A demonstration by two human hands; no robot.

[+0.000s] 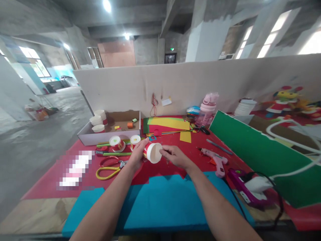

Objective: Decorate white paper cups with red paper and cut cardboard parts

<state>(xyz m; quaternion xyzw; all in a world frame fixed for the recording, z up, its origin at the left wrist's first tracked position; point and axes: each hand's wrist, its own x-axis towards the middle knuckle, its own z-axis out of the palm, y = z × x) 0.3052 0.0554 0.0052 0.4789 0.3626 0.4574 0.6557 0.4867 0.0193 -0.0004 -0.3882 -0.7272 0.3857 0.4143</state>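
My left hand (pixel 138 154) wraps around a red and white paper cup (pixel 154 153), tilted so its open mouth faces me and to the right. At the right side of the cup's rim, my right hand (pixel 174 155) is closed, thumb and finger pinching the edge. Any small piece between those fingertips is hidden. Just behind my left hand, two upside-down paper cups (pixel 116 143) stand with small green marks on their white bases. Yellow- and red-handled scissors (pixel 109 172) lie to the left of my left hand.
A shallow cardboard box (pixel 112 137) holds paper cups and small paper rolls. Coloured paper sheets (pixel 170 125) lie at the back. On the right are a pink glue gun (pixel 215 160), a purple power strip (pixel 247 192) with cords, and a leaning green board (pixel 253 157). Blue sheeting (pixel 163 207) covers the front.
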